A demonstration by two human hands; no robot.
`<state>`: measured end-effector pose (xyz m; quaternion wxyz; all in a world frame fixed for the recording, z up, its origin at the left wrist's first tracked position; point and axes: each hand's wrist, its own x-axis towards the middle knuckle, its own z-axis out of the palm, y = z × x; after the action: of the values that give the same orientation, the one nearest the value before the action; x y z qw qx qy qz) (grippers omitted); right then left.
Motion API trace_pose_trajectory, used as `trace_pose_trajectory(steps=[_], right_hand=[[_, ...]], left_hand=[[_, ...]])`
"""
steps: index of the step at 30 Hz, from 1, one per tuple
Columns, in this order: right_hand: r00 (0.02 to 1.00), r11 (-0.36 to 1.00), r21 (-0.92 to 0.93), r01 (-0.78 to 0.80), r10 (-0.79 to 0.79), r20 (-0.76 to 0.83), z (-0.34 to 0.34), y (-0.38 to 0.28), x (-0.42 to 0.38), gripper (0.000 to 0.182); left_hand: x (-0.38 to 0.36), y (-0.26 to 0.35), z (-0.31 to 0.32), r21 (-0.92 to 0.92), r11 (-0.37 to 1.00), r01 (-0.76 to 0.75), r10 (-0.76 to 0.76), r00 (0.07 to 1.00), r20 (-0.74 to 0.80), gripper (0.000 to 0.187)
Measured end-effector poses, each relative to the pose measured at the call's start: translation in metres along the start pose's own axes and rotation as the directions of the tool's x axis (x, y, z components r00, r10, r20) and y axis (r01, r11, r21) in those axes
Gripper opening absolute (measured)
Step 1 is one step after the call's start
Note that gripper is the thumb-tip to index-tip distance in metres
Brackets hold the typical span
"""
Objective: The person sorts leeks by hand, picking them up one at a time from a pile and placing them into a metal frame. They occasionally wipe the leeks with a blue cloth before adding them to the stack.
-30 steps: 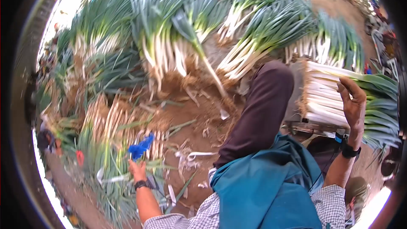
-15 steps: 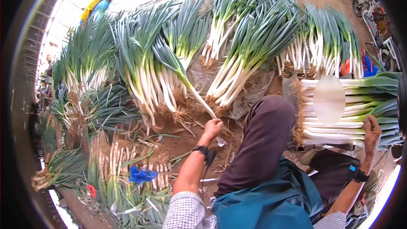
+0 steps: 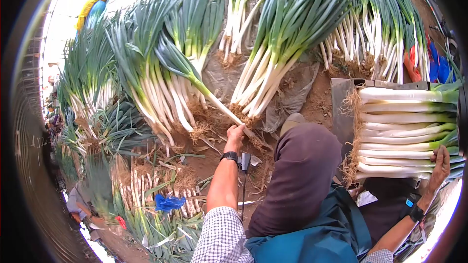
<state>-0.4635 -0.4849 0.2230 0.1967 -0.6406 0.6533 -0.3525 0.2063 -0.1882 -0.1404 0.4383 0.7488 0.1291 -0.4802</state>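
My left hand [image 3: 235, 138] is closed round the white lower stalk of one long leek [image 3: 218, 103], just above its roots. That leek slants up to the left, and its green leaves lie across a heap of leeks [image 3: 158, 85]. Over on the right, several leeks [image 3: 402, 131] lie side by side in a shallow open-sided box [image 3: 342, 100], roots to the left and leaves to the right. My right hand [image 3: 440, 168] has bent fingers gripping leeks at the box's near right side, where stalks turn green; the fingers are partly hidden.
More leek heaps stand behind, one in the centre [image 3: 273, 73] and one at the back right [image 3: 385, 39]. My knee [image 3: 309, 158] rises between my hands. Blue plastic [image 3: 169, 203] lies on leeks at the lower left. A crumpled plastic sheet [image 3: 287, 102] covers some soil.
The view has shifted, and the box sits lower and further right. My left hand is slightly higher and further left, with the leek's roots now visible beyond it. My right hand remains at the box.
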Motion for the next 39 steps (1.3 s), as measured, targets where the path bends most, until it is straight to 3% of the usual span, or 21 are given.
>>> trace_pose_trajectory(steps=[2,5,8,9,12,18,22,23,26,28,29,31,32,33,34,36,39], right_hand=[[1.000,1.000,0.017,0.004,-0.004,0.003,0.003,-0.003,-0.004,0.026],[0.999,0.999,0.037,0.014,-0.015,0.038,0.006,-0.008,-0.005,0.025],[0.998,1.000,0.029,0.008,-0.010,0.066,0.010,-0.008,-0.005,0.026],[0.997,1.000,0.029,0.008,-0.010,0.081,0.013,-0.009,-0.006,0.026],[0.993,0.999,0.040,0.012,-0.017,0.116,0.025,-0.029,-0.013,0.026],[0.976,0.997,0.078,0.019,-0.036,0.214,0.036,-0.030,-0.006,0.025],[0.969,0.995,0.083,0.048,-0.067,0.237,0.047,-0.044,-0.008,0.024],[0.967,0.996,0.070,0.055,-0.070,0.243,0.048,-0.047,-0.008,0.024],[0.970,0.995,0.076,0.069,-0.084,0.229,0.059,-0.044,-0.009,0.024],[0.967,0.996,0.055,0.068,-0.080,0.242,0.060,-0.047,-0.006,0.023],[0.963,0.995,0.068,0.075,-0.090,0.254,0.062,-0.049,-0.004,0.022],[0.974,0.998,0.013,0.064,-0.065,0.218,0.062,-0.045,0.000,0.021],[0.976,0.998,-0.007,0.058,-0.055,0.209,0.067,-0.046,0.000,0.020],[0.976,0.996,-0.041,0.078,-0.068,0.208,0.069,-0.046,0.001,0.020],[0.974,0.997,-0.035,0.067,-0.058,0.221,0.072,-0.047,0.002,0.020],[0.972,0.998,-0.035,0.044,-0.035,0.233,0.069,-0.048,0.005,0.021],[0.970,0.959,0.273,0.079,-0.137,0.201,0.062,-0.062,0.016,0.020]], left_hand=[[-0.019,0.015,0.006,-0.071,0.997,0.034,-0.030,0.998,0.052,0.025],[-0.029,0.019,-0.003,-0.200,0.979,-0.022,0.045,0.993,0.108,0.023],[-0.059,0.016,-0.025,-0.452,0.888,-0.088,0.171,0.974,0.146,0.020],[-0.075,0.016,-0.034,-0.576,0.813,-0.083,0.241,0.949,0.204,0.022],[-0.124,0.029,-0.056,-0.668,0.739,-0.091,0.266,0.950,0.166,0.047],[-0.163,0.029,-0.102,-0.797,0.599,0.076,0.372,0.855,0.361,0.065],[-0.175,0.026,-0.110,-0.785,0.614,0.087,0.399,0.824,0.403,0.072],[-0.176,0.025,-0.111,-0.787,0.608,0.103,0.465,0.757,0.459,0.066],[-0.186,0.025,-0.110,-0.748,0.662,0.049,0.407,0.815,0.413,0.051],[-0.191,0.030,-0.105,-0.653,0.754,-0.072,0.311,0.915,0.257,0.034],[-0.187,0.028,-0.108,-0.543,0.820,-0.179,0.344,0.913,0.219,0.022],[-0.175,0.020,-0.109,-0.106,0.871,-0.480,0.486,0.873,0.044,0.024],[-0.175,0.017,-0.112,0.147,0.815,-0.560,0.569,0.822,-0.026,0.025],[-0.177,0.011,-0.112,0.509,0.561,-0.653,0.789,0.608,-0.090,0.032],[-0.206,0.023,-0.103,0.646,0.556,-0.523,0.762,0.631,-0.145,0.038],[-0.218,0.018,-0.107,0.682,0.564,-0.466,0.747,0.639,-0.182,0.039],[-0.254,0.016,-0.115,0.655,0.548,-0.520,0.776,0.609,-0.167,0.040]])
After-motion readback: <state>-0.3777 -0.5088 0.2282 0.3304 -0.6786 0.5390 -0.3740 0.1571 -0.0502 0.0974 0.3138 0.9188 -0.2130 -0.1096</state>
